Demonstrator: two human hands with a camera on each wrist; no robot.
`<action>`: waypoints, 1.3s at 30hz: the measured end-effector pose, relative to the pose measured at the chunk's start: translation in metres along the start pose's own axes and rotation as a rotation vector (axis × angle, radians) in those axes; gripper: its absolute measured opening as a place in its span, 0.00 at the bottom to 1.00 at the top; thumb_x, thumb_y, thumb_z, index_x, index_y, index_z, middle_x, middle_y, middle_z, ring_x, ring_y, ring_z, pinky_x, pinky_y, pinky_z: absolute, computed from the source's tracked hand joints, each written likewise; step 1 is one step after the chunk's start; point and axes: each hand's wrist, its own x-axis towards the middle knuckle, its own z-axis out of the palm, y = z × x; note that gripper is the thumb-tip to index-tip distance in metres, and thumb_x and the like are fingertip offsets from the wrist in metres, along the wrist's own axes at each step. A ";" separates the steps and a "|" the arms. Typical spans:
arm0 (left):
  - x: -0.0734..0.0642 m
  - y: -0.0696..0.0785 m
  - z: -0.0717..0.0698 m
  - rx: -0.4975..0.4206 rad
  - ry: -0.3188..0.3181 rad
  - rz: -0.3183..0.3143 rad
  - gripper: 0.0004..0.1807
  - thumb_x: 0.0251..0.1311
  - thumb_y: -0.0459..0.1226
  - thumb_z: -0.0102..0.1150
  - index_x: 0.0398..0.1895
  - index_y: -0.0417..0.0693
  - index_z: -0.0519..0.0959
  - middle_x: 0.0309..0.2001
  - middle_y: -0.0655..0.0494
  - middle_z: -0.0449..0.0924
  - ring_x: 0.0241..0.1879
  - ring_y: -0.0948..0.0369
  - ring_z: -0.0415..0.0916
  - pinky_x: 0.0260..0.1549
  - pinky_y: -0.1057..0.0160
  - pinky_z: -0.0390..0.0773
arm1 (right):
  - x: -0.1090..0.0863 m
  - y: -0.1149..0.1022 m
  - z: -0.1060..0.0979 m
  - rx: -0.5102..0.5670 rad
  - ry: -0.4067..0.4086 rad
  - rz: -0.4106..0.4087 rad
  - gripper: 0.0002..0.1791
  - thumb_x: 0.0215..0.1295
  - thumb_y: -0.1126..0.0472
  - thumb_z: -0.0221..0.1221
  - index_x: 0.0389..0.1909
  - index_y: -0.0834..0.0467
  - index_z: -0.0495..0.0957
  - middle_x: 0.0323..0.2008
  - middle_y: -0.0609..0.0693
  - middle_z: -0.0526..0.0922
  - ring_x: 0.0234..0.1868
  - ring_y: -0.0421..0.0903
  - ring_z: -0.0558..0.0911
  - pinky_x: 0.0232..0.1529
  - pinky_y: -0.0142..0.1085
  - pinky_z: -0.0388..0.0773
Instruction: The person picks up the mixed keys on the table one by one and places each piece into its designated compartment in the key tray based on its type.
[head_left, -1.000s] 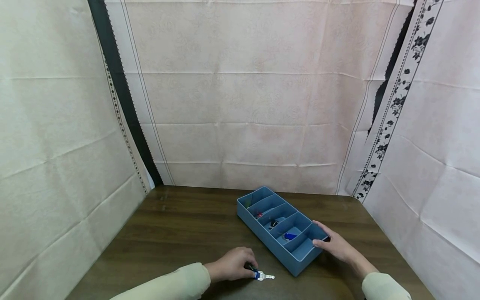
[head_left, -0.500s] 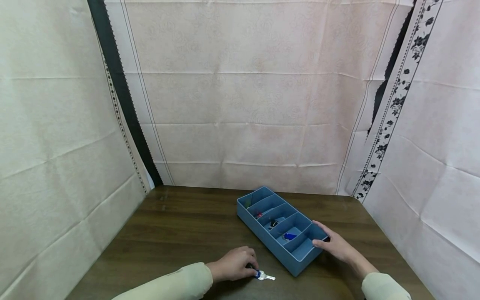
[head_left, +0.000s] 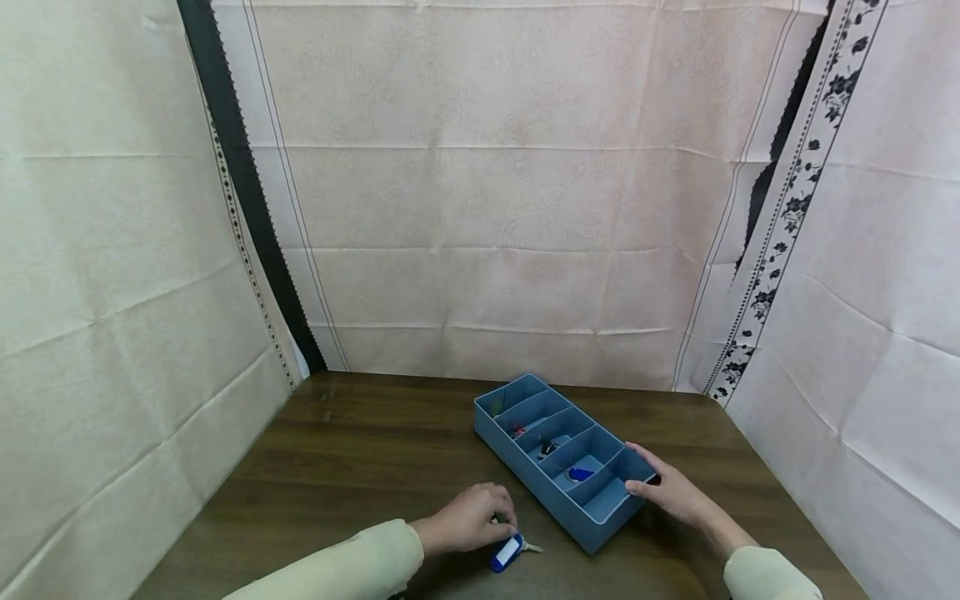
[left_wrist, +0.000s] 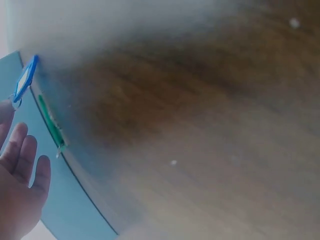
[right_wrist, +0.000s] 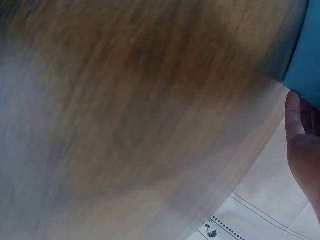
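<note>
My left hand [head_left: 468, 518] pinches a key ring by its tip. From it hang a blue key tag [head_left: 507, 552] with a white label and a silver key [head_left: 531, 547]. In the left wrist view, the blue key tag [left_wrist: 26, 80] dangles at the fingertips, and a green key tag [left_wrist: 51, 120] lies near the box wall. My right hand [head_left: 675, 492] grips the near right end of a blue divided box [head_left: 536, 482], thumb over the rim. Its far fingers are hidden behind the wall.
Compartments of the box hold a blue tag [head_left: 579, 473], a dark item [head_left: 548, 447], a red item [head_left: 518, 431] and a greenish item [head_left: 496, 407]. The nearest compartment shows a bare floor [head_left: 606, 500]. Brown wooden table [head_left: 360, 467] lies under it all, with pale cloth [head_left: 480, 192] around it.
The blue key tag has swung out from under my left fingers and now shows its white label; the key sits slightly further left. The right hand and the box have stayed put.
</note>
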 end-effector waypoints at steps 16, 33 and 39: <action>0.008 0.010 -0.023 -0.214 0.112 -0.065 0.04 0.63 0.36 0.65 0.31 0.54 0.86 0.35 0.69 0.78 0.41 0.64 0.77 0.42 0.67 0.76 | -0.001 -0.001 0.000 -0.012 0.008 -0.007 0.40 0.70 0.51 0.60 0.77 0.57 0.53 0.72 0.70 0.56 0.70 0.73 0.57 0.61 0.69 0.57; 0.019 0.019 -0.040 -0.311 0.231 -0.107 0.04 0.66 0.40 0.64 0.35 0.52 0.85 0.37 0.69 0.79 0.40 0.68 0.75 0.44 0.65 0.76 | -0.001 -0.003 0.001 0.016 -0.004 0.014 0.42 0.71 0.48 0.58 0.78 0.56 0.51 0.74 0.69 0.54 0.71 0.73 0.53 0.61 0.71 0.54; 0.027 0.023 -0.043 -0.337 0.285 -0.123 0.03 0.65 0.39 0.64 0.35 0.53 0.85 0.37 0.68 0.79 0.40 0.67 0.75 0.43 0.66 0.76 | -0.001 -0.002 0.001 0.026 0.006 0.018 0.41 0.70 0.49 0.59 0.77 0.55 0.51 0.73 0.69 0.54 0.71 0.72 0.54 0.61 0.71 0.54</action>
